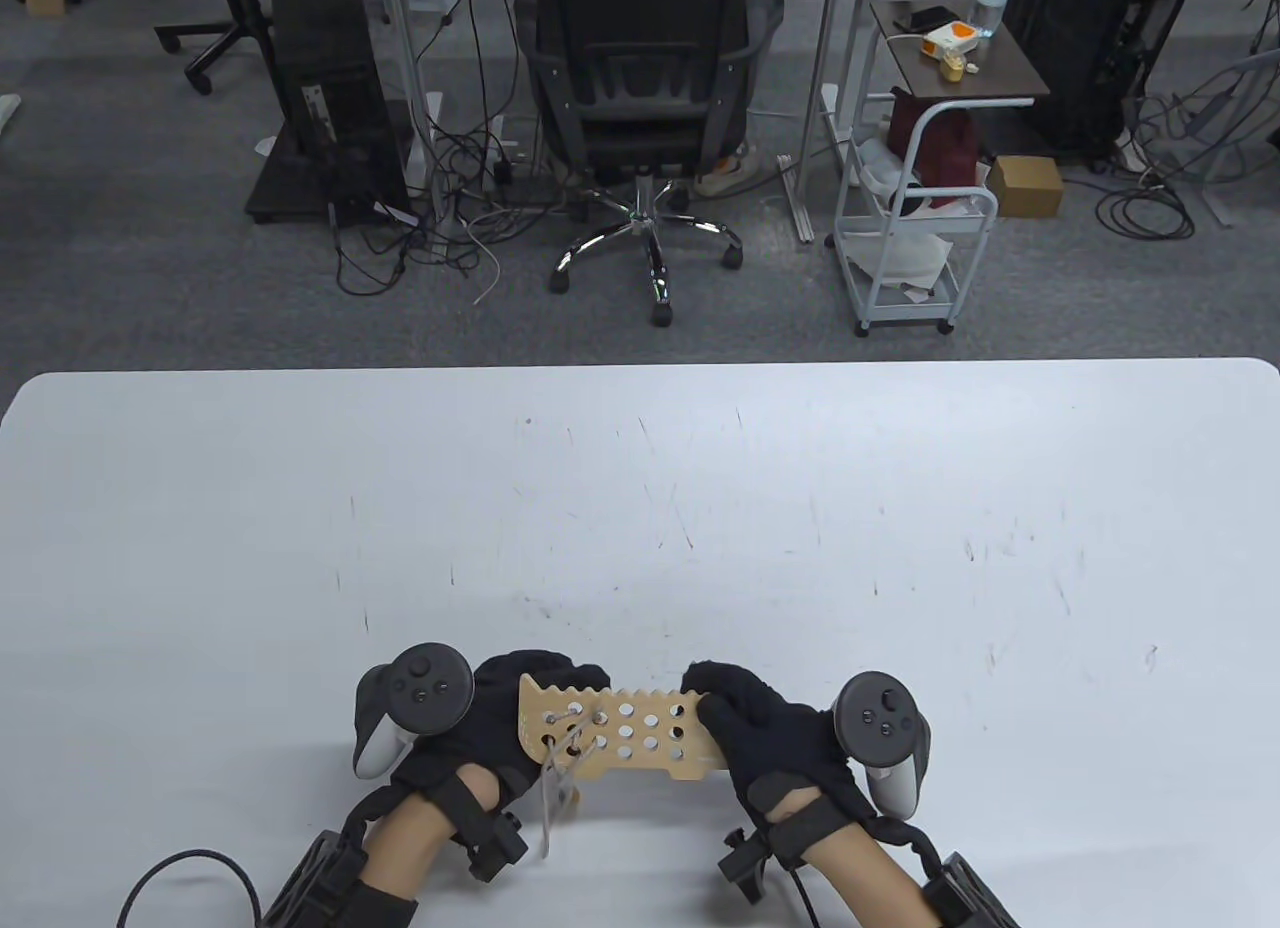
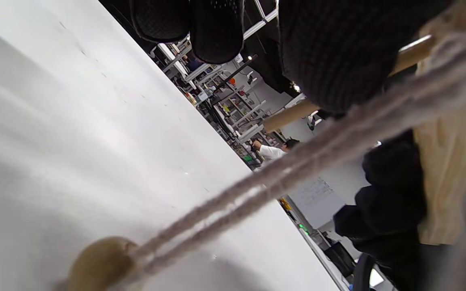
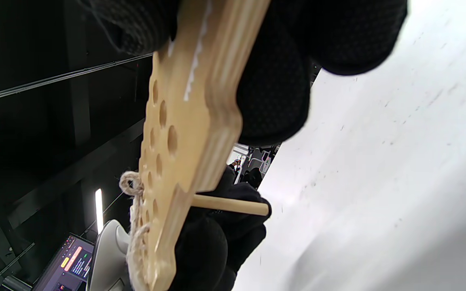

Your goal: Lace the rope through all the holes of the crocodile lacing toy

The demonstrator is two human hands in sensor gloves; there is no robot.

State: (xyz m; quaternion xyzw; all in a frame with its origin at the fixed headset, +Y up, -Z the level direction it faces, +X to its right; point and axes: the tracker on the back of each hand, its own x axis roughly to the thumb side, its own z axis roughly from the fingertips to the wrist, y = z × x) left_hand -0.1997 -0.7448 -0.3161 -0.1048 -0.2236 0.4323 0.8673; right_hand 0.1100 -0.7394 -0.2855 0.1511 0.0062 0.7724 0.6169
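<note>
Both hands, the left [image 1: 500, 728] and the right [image 1: 760, 738], clamped the crocodile board [image 1: 640, 733] ends, steadying it above the bench [image 1: 640, 518] for the rope [image 1: 570, 743].

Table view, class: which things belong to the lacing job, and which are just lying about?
Part of the job:
crocodile board, held at both ends
rope
wooden needle
left hand
right hand

Just lying about:
office chair
white cart
cardboard box
</note>
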